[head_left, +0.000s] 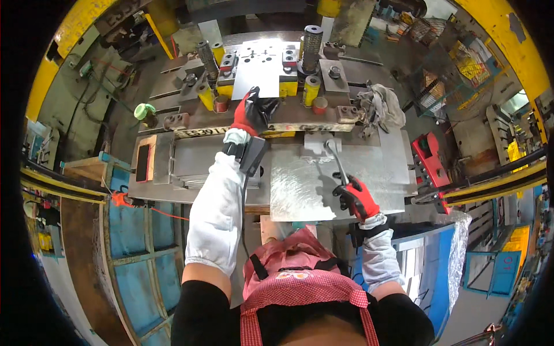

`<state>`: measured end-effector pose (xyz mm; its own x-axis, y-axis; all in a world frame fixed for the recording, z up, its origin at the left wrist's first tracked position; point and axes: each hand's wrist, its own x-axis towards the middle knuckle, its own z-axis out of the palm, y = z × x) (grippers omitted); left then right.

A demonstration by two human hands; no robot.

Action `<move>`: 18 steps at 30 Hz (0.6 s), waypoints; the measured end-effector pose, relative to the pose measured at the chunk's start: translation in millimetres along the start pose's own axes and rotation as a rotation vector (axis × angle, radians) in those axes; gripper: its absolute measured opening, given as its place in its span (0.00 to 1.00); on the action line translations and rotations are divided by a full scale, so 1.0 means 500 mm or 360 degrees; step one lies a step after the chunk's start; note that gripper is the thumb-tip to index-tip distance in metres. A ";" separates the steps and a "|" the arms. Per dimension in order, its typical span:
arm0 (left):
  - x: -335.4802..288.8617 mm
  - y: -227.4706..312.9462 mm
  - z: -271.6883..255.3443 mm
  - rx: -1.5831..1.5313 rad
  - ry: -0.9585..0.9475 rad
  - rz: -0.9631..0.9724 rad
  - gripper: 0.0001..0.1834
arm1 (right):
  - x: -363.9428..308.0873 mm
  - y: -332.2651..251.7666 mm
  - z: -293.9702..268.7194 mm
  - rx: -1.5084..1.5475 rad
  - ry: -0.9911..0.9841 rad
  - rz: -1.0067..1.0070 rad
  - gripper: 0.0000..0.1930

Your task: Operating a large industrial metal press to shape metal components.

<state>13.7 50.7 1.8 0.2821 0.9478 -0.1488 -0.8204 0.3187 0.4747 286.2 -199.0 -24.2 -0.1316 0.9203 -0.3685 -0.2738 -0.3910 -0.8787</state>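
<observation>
My left hand (254, 112), in a red and black glove, reaches the near edge of a pale metal sheet (257, 81) with cut holes in its far part. Its fingers are closed at that edge, partly hidden by the glove's back. The sheet lies over the press die between two posts. My right hand (356, 197), gloved alike, is wrapped round the grey handle of a long tool (339, 161). The tool's broad pale head rests at the far part of a flat metal sheet (300, 190), whose surface has shiny, wet-looking smears. I cannot make out the head's exact kind.
Coiled guide posts (312, 49) and yellow cylinders (311, 89) flank the die. A grey rag (382, 106) lies at its right. Stacked sheets (202, 158) sit at the left. A red control box (430, 158) stands right; a green-capped bottle (145, 113) stands left.
</observation>
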 end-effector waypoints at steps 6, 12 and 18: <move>0.038 0.036 -0.143 0.1659 -0.0100 0.1087 0.13 | 0.089 0.116 -0.025 0.0072 0.0111 0.0165 0.17; -0.231 0.208 -0.091 0.1830 0.0480 0.0872 0.08 | 0.014 0.063 -0.042 -0.0328 0.0295 -0.0214 0.20; -0.399 0.307 0.093 0.2283 0.0416 0.0272 0.16 | -0.030 -0.069 0.090 -0.0900 0.0052 -0.0791 0.28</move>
<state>-145.2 -89.9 144.6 0.0100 0.9968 -0.0788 0.3964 0.0684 0.9155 254.7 -199.8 25.2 -0.0894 0.9898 0.1110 0.2385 0.1295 -0.9625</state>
